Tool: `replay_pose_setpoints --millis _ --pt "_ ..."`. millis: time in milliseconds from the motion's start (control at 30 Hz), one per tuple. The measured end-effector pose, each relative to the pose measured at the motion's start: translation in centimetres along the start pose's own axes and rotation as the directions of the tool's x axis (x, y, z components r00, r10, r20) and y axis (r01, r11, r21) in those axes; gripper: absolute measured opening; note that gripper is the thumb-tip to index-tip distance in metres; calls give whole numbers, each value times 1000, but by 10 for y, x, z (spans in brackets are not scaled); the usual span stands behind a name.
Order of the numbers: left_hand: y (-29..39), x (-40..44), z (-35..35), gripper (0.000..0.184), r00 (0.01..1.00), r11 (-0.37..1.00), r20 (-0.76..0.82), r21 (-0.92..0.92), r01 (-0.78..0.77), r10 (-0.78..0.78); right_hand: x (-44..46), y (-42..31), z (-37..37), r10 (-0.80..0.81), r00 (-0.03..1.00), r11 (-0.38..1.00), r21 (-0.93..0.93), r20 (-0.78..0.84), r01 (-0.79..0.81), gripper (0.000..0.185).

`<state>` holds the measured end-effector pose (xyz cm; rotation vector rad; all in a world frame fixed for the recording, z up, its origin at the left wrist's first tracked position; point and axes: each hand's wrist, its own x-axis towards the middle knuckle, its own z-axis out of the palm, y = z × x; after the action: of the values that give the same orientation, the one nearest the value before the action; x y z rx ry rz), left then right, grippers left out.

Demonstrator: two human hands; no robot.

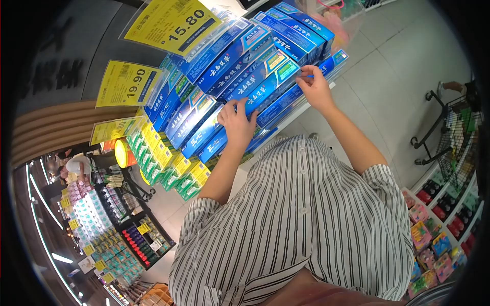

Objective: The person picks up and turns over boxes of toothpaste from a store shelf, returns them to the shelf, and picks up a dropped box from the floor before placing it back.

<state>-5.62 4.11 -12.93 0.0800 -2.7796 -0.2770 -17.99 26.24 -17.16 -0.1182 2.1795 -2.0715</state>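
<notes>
A long blue toothpaste box lies on the front of a stepped stack, tilted in my view. My left hand is at its lower left end, fingers curled and thumb against the box. At the upper right end, my right hand has its thumb and fingertips bent around the box's corner. More blue boxes are piled behind it, and another row of boxes lies below, close to the shelf edge.
Yellow price signs stand on the left of the stack. Yellow and green boxes fill the lower left end. A shopping cart stands on the tiled floor at right. Shelves of packaged goods are at lower right; a person is far left.
</notes>
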Motion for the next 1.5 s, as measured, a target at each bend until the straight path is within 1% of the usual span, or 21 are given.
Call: replay_pose_setpoints --millis 33,67,133,233,267,333,467,533,667,733,867,933,1000,1033,1067,1267,1300,1333,1367,1433,1500 --pt "1 0 1 55 1000 1000 -2 0 2 -2 -2 -2 2 5 1000 998 56 8 -6 38" --pt "2 0 2 54 1000 1000 -9 10 -12 12 -3 -3 3 4 1000 998 55 11 -4 38" --pt "2 1 4 53 1000 1000 -18 18 -19 19 -7 -3 3 7 998 988 154 64 -17 47" --pt "4 -1 5 52 999 999 -25 0 -32 32 -11 -1 1 2 994 987 157 107 -19 55" --pt "5 -1 4 52 999 999 -22 3 -43 43 -13 -1 0 3 994 988 153 110 -20 55" --pt "6 -1 3 52 998 999 -23 4 -52 52 -18 -7 -2 21 991 993 115 132 -36 59" --pt "8 -3 -2 54 998 998 -20 -18 -62 61 -27 3 -7 36 988 995 90 152 -50 63" --pt "7 -5 -3 54 998 997 -25 -28 -66 65 -35 -1 -9 75 988 993 78 138 -87 64" --pt "6 -12 -3 55 997 995 -37 -65 -72 70 -48 8 -16 84 984 994 59 157 -95 63" --pt "4 -15 -4 54 997 995 -43 -77 -68 65 -55 8 -19 115 980 986 98 165 -132 58" --pt "1 -23 -8 52 997 994 -45 -78 -74 70 -62 8 -18 133 977 986 73 169 -147 53" --pt "-1 -24 -12 50 997 993 -36 -87 -76 73 -64 5 -15 147 976 984 76 163 -161 48" --pt "-2 -24 -16 47 991 982 -56 -140 -129 122 -66 -1 -12 163 972 983 56 171 -175 46" --pt "-2 -24 -18 47 991 982 -58 -138 -125 118 -66 -4 -10 180 968 981 36 178 -189 45" --pt "-1 -24 -20 44 989 974 -63 -176 -142 133 -66 -6 -8 177 967 982 36 182 -187 45" --pt "-6 -27 -31 38 980 937 -110 -289 -193 168 -65 -7 5 201 946 978 0 254 -208 43" --pt "-7 -28 -33 37 978 926 -118 -320 -200 171 -66 -8 6 232 934 971 -8 272 -238 43" --pt "-9 -29 -34 37 978 928 -125 -317 -196 164 -66 -10 8 260 921 964 -18 290 -266 42" --pt "-12 -31 -36 37 979 925 -124 -327 -192 159 -65 -9 10 254 920 966 -22 297 -259 42" --pt "-17 -33 -38 36 980 925 -130 -333 -184 149 -64 -6 13 313 884 947 -49 347 -316 41" --pt "-24 -37 -39 36 985 928 -113 -334 -164 134 -64 -4 17 316 869 946 -58 380 -319 40"
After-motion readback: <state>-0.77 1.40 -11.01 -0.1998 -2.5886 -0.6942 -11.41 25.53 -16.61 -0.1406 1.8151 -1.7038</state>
